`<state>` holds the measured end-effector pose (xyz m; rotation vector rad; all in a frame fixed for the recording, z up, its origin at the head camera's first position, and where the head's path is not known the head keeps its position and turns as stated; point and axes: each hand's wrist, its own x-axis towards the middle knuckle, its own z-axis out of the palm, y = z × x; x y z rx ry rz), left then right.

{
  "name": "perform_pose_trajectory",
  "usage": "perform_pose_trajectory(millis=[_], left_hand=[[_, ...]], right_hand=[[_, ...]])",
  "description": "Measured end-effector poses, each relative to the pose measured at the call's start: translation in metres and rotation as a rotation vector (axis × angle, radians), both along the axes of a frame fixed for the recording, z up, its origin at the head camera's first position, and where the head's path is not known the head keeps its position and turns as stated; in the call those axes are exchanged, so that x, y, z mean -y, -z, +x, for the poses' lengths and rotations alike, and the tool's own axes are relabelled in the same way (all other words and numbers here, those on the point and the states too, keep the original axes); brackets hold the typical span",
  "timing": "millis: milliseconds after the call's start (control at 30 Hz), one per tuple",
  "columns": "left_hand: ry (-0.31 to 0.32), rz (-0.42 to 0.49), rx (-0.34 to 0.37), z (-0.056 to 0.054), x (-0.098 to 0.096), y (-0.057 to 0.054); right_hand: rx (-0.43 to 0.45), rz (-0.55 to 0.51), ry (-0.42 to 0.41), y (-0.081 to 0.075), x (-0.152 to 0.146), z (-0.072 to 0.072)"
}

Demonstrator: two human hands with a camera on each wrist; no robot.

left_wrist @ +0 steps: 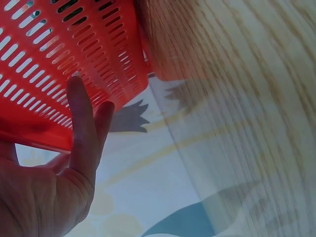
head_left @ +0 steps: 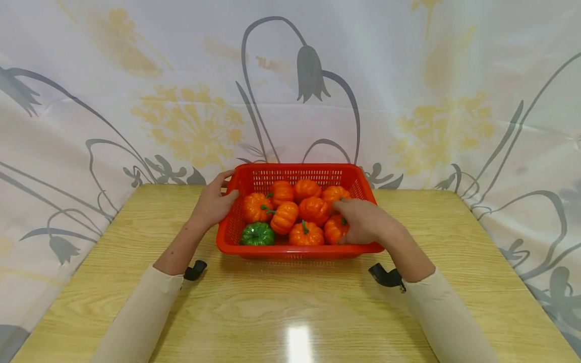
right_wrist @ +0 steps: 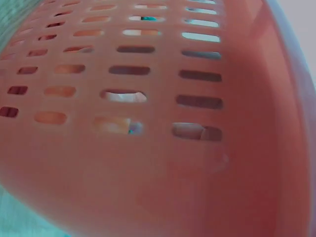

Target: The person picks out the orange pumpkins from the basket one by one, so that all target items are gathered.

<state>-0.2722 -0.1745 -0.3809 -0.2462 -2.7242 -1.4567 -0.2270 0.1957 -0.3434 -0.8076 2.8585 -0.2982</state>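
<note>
Between the forearms (head_left: 177, 252), wood-grain tabletop (head_left: 254, 307) leaves passing room before the red basket (head_left: 295, 249). Left hand (head_left: 215, 200) and right hand (head_left: 365, 222) block its ends; pumpkins (head_left: 284, 218) crowd inside; a floral sheet (head_left: 204, 50) bounds the far side.

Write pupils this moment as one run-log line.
left hand: holds red slotted basket's left side | right hand: at near-right orange pumpkin, grip unclear | green pumpkin: near-left corner
</note>
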Motion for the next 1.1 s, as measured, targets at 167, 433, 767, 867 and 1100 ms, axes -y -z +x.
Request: perform_pose_trajectory(millis=[167, 433, 767, 867, 1100], left_hand=[[-0.003, 0.001, 0.003, -0.001, 0.000, 0.000], [-0.003, -0.009, 0.011, -0.001, 0.001, 0.000], [0.001, 0.008, 0.009, -0.001, 0.001, 0.001], [0.002, 0.014, 0.012, -0.001, 0.001, 0.001], [0.007, 0.023, 0.007, -0.001, 0.001, 0.000]], right_hand=[[-0.039, -0.015, 0.004, -0.007, -0.004, 0.003], [-0.062, -0.093, -0.005, -0.018, -0.013, 0.005], [-0.101, -0.243, 0.006, -0.024, -0.029, -0.001], [-0.109, -0.283, 0.033, -0.028, -0.036, -0.003], [-0.180, -0.395, 0.083, -0.034, -0.054, -0.007]])
